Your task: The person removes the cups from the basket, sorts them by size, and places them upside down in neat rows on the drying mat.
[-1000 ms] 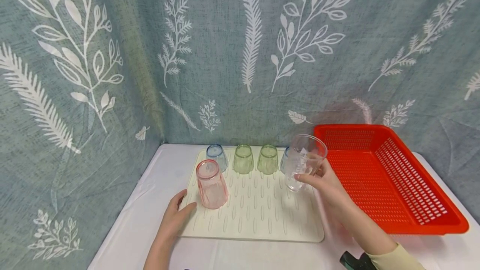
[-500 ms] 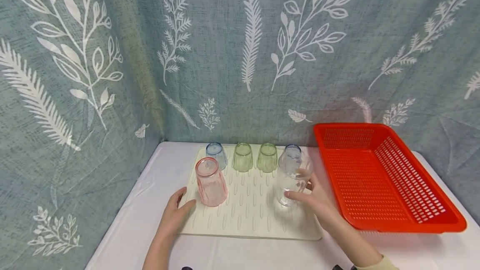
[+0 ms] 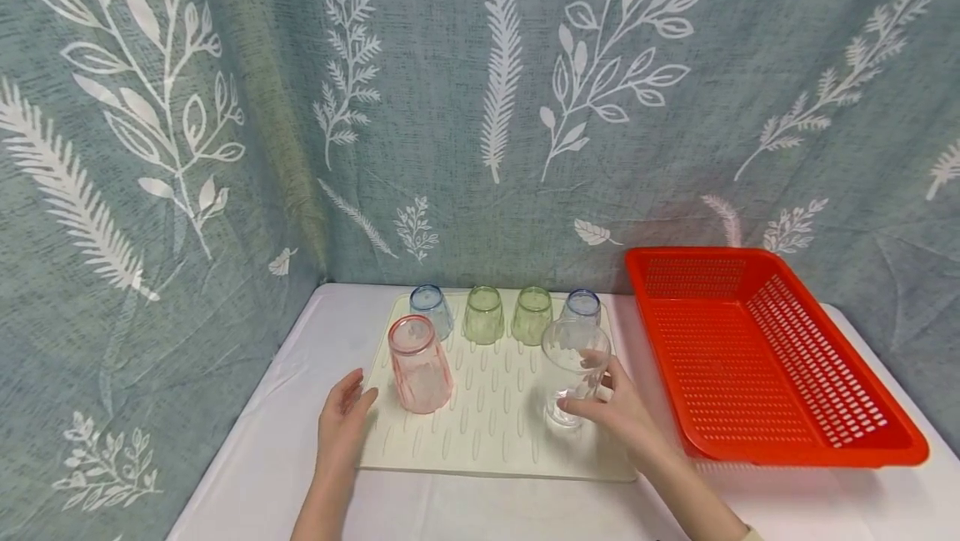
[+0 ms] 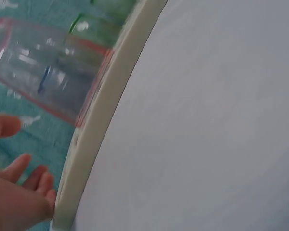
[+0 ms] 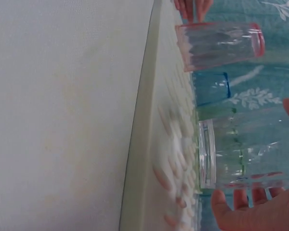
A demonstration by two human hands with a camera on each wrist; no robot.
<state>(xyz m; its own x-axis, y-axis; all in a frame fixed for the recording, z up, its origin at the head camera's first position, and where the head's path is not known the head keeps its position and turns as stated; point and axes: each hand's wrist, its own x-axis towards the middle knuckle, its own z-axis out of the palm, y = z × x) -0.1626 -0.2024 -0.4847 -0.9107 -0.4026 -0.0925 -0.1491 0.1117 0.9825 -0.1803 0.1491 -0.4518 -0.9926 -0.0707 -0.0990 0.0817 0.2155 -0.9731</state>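
Note:
A clear drinking glass (image 3: pixel 576 378) is gripped by my right hand (image 3: pixel 611 399) over the right part of the cream drying mat (image 3: pixel 495 441). Its wide rim faces up, and in the right wrist view its thick base (image 5: pixel 208 154) is close over the mat. Thumb and fingers lie on opposite sides of it. My left hand (image 3: pixel 343 420), fingers loosely bent and holding nothing, is at the mat's left edge. Just right of it a tall pink-tinted glass (image 3: pixel 422 370) stands upside down on the mat, apart from the fingers.
Along the mat's back edge stand a light blue glass (image 3: pixel 431 313), two green glasses, one left (image 3: pixel 483 316) and one right (image 3: pixel 532 318), and a darker blue glass (image 3: pixel 582 305), partly behind the clear one. A red perforated basket (image 3: pixel 757 366) sits to the right. A patterned curtain (image 3: pixel 450 107) hangs behind.
My right hand has carried the clear glass from beside the basket leftward and nearer, lower over the mat. My left hand has drawn slightly away from the pink glass.

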